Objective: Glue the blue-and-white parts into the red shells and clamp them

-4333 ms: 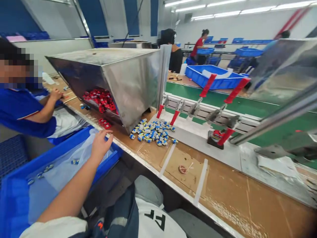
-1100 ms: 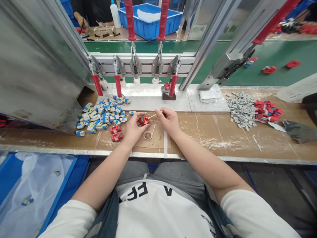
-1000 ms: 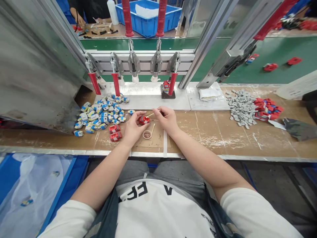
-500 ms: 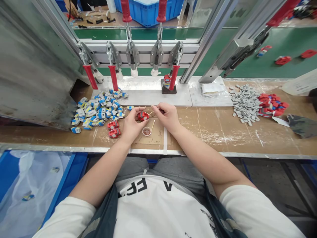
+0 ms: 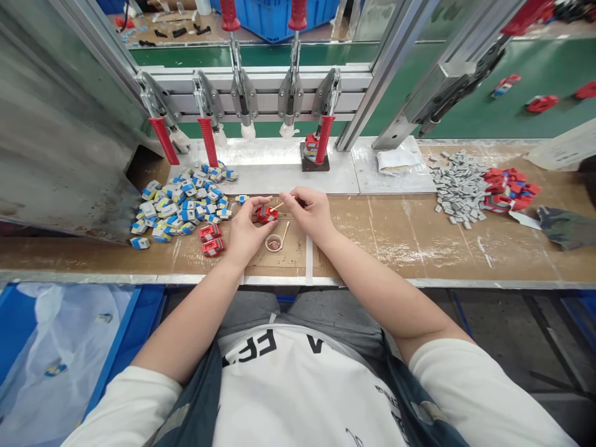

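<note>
Holding steady over the last second: left hand (image 5: 245, 231) pinched on a small red part (image 5: 267, 214), right hand (image 5: 313, 214) pinched on a thin wooden stick (image 5: 278, 205) whose tip meets the part's upper edge; both hands sit in the same place relative to the worktop (image 5: 419, 242) as a second ago, and only the camera has tilted a little, sliding the whole scene upward in view; about four seconds ago the left hand was instead out over the blue bin (image 5: 116, 347) at the person's left, with nothing in its fingers.

Item, red part: held just above the worktop, between the two hands, directly beyond a small round dish (image 5: 274, 243) with brownish contents; a second stick (image 5: 284, 231) leans on the dish rim.

Item, two more red parts (image 5: 210, 239): lying flat just left of the left hand, unmoved.

Item, heap of blue, white and yellow pieces (image 5: 184, 202): left of the hands, at the foot of a metal hopper (image 5: 60, 143), unchanged.

Item, grey pieces (image 5: 459, 186) and a red heap (image 5: 507, 189): well apart to the right.

Item, row of red-handled toggle clamps (image 5: 246, 105): behind the hands; the rightmost stands over a red part on a dark block (image 5: 311, 155).

Judgement: with stick on part and no shift between views, the dabbing of this one part appears to be in progress, not finished; the two red parts beside the left hand look untouched.
</note>
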`<state>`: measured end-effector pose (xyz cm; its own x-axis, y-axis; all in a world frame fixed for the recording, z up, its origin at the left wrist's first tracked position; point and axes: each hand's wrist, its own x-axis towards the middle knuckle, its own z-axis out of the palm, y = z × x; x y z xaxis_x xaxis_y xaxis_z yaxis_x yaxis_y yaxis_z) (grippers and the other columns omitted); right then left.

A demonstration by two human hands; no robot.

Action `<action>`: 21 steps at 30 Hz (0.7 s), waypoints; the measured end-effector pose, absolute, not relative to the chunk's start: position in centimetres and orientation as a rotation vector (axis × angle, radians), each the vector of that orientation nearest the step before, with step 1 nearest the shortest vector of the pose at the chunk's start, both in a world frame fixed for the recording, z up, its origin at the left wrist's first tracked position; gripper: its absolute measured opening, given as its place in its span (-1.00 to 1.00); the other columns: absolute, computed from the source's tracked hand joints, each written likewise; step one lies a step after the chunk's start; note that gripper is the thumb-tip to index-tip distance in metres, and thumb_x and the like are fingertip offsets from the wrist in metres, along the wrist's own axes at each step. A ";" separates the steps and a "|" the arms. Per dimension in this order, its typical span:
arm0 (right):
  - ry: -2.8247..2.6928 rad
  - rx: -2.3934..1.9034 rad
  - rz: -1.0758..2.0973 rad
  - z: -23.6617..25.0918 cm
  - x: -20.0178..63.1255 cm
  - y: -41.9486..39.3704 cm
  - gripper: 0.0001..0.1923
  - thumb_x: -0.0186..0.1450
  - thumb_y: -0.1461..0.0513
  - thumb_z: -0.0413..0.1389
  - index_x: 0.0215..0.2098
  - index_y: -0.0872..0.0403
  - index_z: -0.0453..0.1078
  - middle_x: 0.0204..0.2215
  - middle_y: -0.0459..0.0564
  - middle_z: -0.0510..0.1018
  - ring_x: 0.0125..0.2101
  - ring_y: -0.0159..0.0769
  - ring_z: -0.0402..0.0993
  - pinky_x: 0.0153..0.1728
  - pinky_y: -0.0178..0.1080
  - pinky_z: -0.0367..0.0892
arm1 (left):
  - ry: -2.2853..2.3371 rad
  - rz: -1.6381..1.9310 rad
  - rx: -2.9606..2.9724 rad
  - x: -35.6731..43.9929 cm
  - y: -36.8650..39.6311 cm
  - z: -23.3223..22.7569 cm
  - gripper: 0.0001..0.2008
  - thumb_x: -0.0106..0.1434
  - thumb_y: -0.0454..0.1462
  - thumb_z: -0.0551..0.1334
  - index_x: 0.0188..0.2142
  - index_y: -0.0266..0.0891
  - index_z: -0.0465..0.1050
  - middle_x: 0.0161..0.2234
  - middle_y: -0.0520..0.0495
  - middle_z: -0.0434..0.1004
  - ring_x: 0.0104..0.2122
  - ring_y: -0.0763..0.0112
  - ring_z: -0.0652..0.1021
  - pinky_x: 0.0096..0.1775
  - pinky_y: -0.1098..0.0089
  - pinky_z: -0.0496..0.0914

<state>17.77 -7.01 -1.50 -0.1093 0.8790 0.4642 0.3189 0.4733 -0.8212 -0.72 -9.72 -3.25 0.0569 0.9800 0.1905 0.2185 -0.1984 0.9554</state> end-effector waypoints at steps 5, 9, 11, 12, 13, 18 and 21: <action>-2.199 -0.773 0.750 -1.2 19.0 -8.5 -0.38 0.53 -0.12 -0.03 -0.58 0.04 0.17 -0.63 -0.16 0.23 -0.55 -0.40 0.13 -0.43 -0.26 0.01 | 1.260 1.553 1.312 -1.4 -9.6 -3.0 -0.51 0.13 -0.22 0.54 0.03 -0.21 0.48 0.16 -0.25 0.58 0.08 0.20 0.63 0.12 0.22 0.55; -2.561 -0.871 0.588 -0.2 19.1 -8.2 -0.40 0.56 -0.11 -0.06 -0.49 0.07 0.34 -0.52 -0.05 0.43 -0.45 -0.33 0.30 -0.40 -0.24 -0.03 | 1.314 1.857 1.196 -2.2 -10.1 -1.8 -0.49 0.18 -0.09 0.54 0.04 -0.22 0.52 0.01 -0.18 0.64 -0.01 0.25 0.66 0.12 0.27 0.53; -2.538 -1.017 0.509 0.8 18.3 -6.9 -0.43 0.60 -0.06 -0.13 -0.37 0.09 0.44 -0.40 0.00 0.52 -0.38 -0.29 0.36 -0.37 -0.24 -0.01 | 1.318 1.966 1.163 -2.8 -10.3 -0.9 -0.48 0.24 0.00 0.48 0.08 -0.19 0.52 0.00 -0.16 0.63 0.02 0.25 0.66 0.14 0.27 0.51; -2.521 -1.070 0.472 1.3 17.7 -6.0 -0.45 0.61 -0.03 -0.14 -0.30 0.09 0.49 -0.32 0.01 0.54 -0.35 -0.28 0.38 -0.36 -0.24 0.01 | 1.304 1.989 1.154 -3.2 -10.3 -0.5 -0.47 0.28 0.04 0.44 0.11 -0.17 0.51 0.01 -0.15 0.62 0.02 0.25 0.66 0.14 0.27 0.52; -2.520 -1.098 0.433 1.7 16.9 -5.1 -0.50 0.61 -0.01 -0.12 -0.22 0.09 0.52 -0.24 0.03 0.56 -0.32 -0.27 0.40 -0.35 -0.24 0.03 | 1.282 1.991 1.151 -3.6 -10.2 0.0 -0.46 0.32 0.08 0.40 0.14 -0.15 0.49 0.01 -0.14 0.62 0.01 0.25 0.66 0.13 0.26 0.53; -2.753 -1.019 0.224 2.1 12.0 -1.2 -0.66 0.50 0.06 0.16 0.06 0.14 0.50 0.05 0.18 0.52 -0.18 -0.14 0.48 -0.31 -0.20 0.19 | 1.236 1.950 1.165 -5.7 -9.1 1.7 -0.35 0.27 0.10 0.44 0.24 -0.10 0.42 0.00 -0.11 0.59 -0.16 0.34 0.67 -0.14 0.40 0.58; -2.853 -0.982 0.145 1.4 10.5 -0.7 -0.70 0.47 0.14 0.21 0.03 0.21 0.49 0.06 0.27 0.50 -0.08 -0.02 0.49 -0.24 -0.15 0.31 | 1.202 1.941 1.154 -6.0 -8.8 1.9 -0.37 0.17 0.00 0.54 0.14 -0.13 0.47 0.03 -0.13 0.59 -0.21 0.40 0.65 -0.26 0.49 0.54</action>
